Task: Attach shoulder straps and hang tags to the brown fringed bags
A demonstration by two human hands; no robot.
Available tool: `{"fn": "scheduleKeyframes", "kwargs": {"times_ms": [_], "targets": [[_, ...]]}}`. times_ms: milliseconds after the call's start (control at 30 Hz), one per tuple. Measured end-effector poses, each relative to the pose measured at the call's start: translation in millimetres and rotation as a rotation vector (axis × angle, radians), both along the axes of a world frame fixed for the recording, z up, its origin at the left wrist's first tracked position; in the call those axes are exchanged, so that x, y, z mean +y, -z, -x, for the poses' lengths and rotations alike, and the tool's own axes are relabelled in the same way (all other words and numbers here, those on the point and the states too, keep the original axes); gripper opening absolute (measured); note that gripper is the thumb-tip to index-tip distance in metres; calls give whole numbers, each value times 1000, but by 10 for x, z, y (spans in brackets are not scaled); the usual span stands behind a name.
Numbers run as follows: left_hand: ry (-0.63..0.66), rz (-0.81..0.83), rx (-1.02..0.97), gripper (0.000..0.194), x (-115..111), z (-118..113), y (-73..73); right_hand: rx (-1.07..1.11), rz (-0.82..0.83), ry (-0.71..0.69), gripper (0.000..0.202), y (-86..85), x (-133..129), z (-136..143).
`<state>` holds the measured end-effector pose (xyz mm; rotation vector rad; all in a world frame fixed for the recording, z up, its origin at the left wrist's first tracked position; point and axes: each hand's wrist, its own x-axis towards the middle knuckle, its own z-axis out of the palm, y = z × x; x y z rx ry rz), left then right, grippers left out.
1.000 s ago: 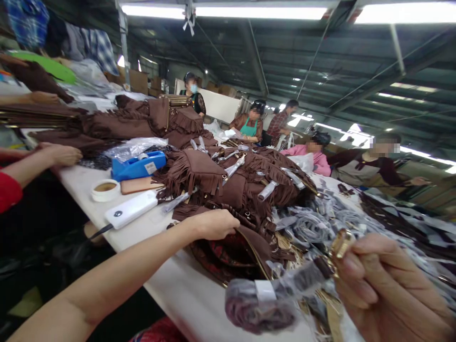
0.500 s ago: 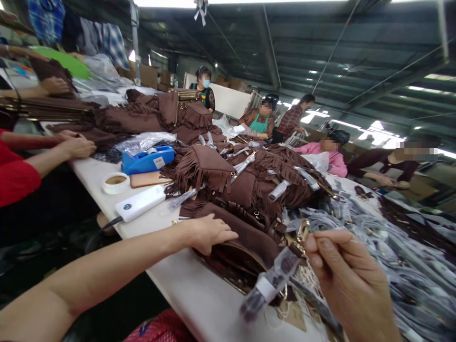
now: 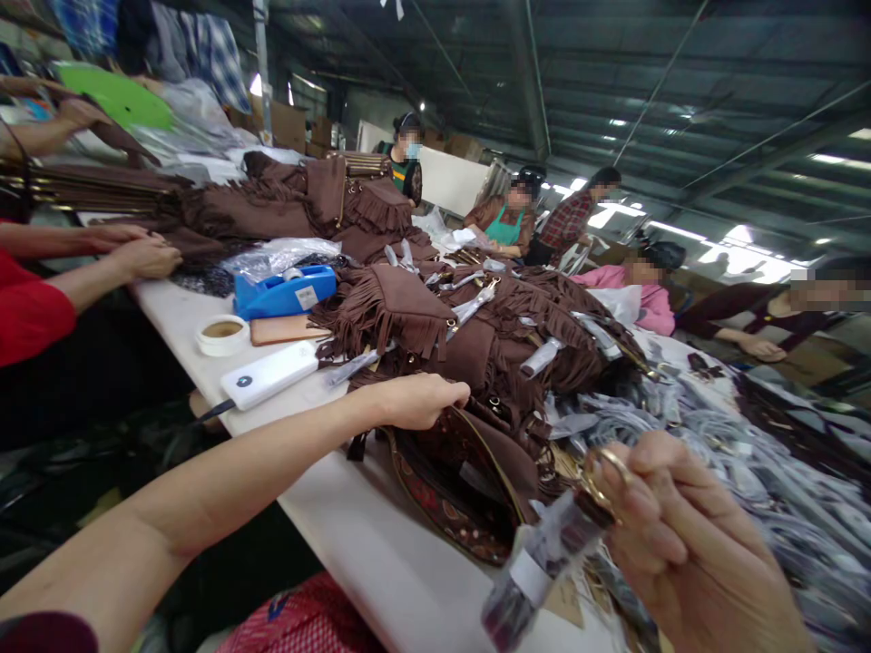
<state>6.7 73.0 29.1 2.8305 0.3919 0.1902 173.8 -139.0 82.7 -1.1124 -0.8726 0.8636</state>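
My left hand (image 3: 427,402) pinches the upper edge of a brown bag (image 3: 500,440), whose zipped mouth gapes open and shows a patterned lining (image 3: 435,494). At the lower right, my right hand (image 3: 687,535) holds a gold metal clasp (image 3: 605,481) between thumb and fingers. From the clasp hangs a dark strap bundle (image 3: 537,567) wrapped in clear plastic with a white band, in front of the bag's right end. Behind the bag lies a heap of brown fringed bags (image 3: 415,304).
On the left of the table (image 3: 327,535) are a blue tape dispenser (image 3: 284,292), a tape roll (image 3: 221,335) and a white device (image 3: 269,374). Plastic-wrapped straps (image 3: 700,435) cover the right side. A person's hands (image 3: 146,254) work at the left; other people sit or stand behind.
My left hand has closed on the bag's edge and lifted it, so the mouth gapes wider. My right hand has moved slightly right and down with the clasp and strap bundle.
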Motion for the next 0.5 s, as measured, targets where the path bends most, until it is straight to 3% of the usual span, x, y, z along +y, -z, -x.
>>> {"fn": "scheduleKeyframes", "kwargs": {"times_ms": [100, 167, 233, 333, 400, 500], "targets": [[5, 15, -32, 35, -2, 24, 52, 45, -107, 77, 25, -89, 329, 158], [1, 32, -55, 37, 11, 28, 80, 95, -150, 96, 27, -59, 492, 234], [-5, 59, -63, 37, 41, 17, 94, 146, -140, 66, 28, 76, 588, 305], [-1, 93, -52, 35, 100, -11, 93, 151, -90, 21, 24, 427, 630, 365], [1, 97, -36, 32, 117, -25, 88, 14, -113, 43, 17, 665, 612, 330], [-21, 79, -13, 29, 61, -41, 89, -468, -177, 56, 11, 872, 538, 170]]}}
